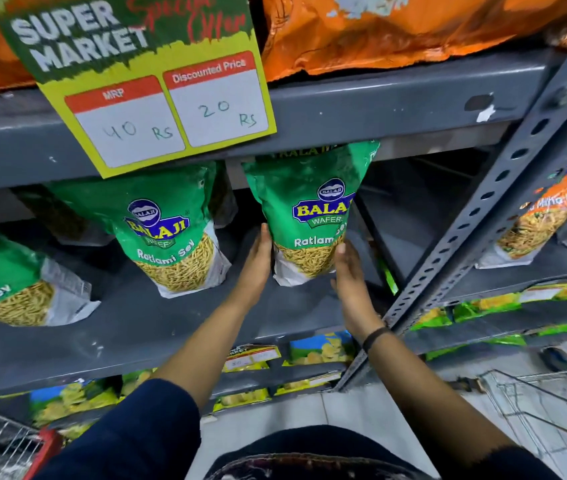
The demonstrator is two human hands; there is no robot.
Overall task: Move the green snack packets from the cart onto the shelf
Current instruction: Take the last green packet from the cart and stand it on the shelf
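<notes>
the left hand (257,261) and right hand (349,271) lay flat, palms pressed against either side of a green snack packet (306,216) standing upright on the grey shelf (171,323). best was probably to seat its base level, beside the neighbouring packet (167,233), before letting go.

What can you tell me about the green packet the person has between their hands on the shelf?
The green packet is a glossy plastic pouch printed Balaji Wafers, Ratlami Sev, with yellow sev pictured near its white base. It stands upright on the grey shelf, its top reaching the shelf edge above. The left hand and right hand press flat against its lower sides.
</notes>
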